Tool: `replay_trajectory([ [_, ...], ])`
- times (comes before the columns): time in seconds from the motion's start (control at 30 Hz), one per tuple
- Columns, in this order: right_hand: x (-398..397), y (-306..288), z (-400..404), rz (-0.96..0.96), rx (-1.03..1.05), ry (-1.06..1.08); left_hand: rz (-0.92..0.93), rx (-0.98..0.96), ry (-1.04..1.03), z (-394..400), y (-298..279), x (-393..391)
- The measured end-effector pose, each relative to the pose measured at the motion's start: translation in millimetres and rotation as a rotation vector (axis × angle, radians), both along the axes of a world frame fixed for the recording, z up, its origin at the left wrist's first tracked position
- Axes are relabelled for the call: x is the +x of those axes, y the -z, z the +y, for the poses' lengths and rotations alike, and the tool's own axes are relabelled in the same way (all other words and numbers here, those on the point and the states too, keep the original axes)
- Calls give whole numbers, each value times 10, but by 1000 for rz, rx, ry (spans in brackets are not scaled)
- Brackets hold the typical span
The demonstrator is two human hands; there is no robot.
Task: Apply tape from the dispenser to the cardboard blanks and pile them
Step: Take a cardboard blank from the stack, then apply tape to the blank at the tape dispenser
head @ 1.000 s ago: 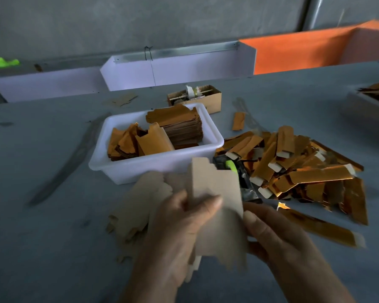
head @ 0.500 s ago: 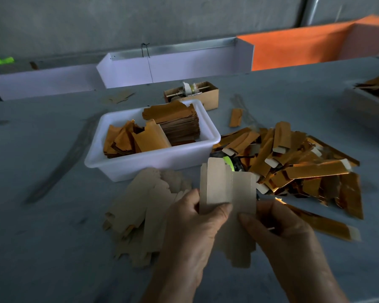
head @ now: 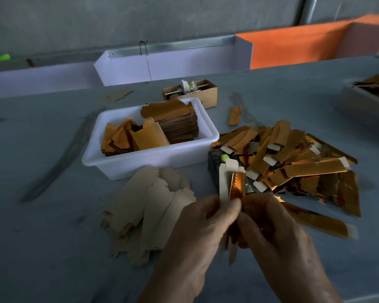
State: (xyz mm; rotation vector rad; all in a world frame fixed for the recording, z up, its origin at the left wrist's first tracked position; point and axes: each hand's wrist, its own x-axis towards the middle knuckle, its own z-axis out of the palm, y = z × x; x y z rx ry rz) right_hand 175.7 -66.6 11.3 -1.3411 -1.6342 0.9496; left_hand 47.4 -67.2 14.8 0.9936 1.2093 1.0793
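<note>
Right now both hands are closed on one folded cardboard blank (head: 224,182) held upright over the grey worktop (head: 42,248): the left hand (head: 197,235) pinches its pale edge with the thumb, while the right hand (head: 278,232) curls around the lower part, which is hidden between the palms. Behind the blank's top, the dark tape dispenser (head: 214,160) is mostly covered, only a green bit showing. Plain blanks (head: 149,206) lie to the left, a heap of gold-faced pieces (head: 293,162) to the right, and a white tub (head: 123,162) beyond; its contents are dim.
</note>
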Motion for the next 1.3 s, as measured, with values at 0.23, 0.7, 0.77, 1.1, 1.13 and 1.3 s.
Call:
replay_trajectory([
  [0.23, 72, 31, 28, 236, -171, 75, 76, 15, -36, -16, 11, -18],
  [0.7, 25, 115, 89, 540, -391, 126, 222, 33, -220, -56, 132, 43],
  [0.77, 8, 138, 90, 552, -395, 148, 369, 152, -279, -95, 172, 98],
  [1.1, 43, 136, 0, 608, -524, 161, 1440, 476, -50, -242, 299, 392],
  [1.13, 51, 157, -20, 566, -526, 157, 1394, 450, 29, -252, 307, 393],
  [1.3, 100, 241, -32, 701, -586, 175, 986, 341, -22, -331, 294, 347],
])
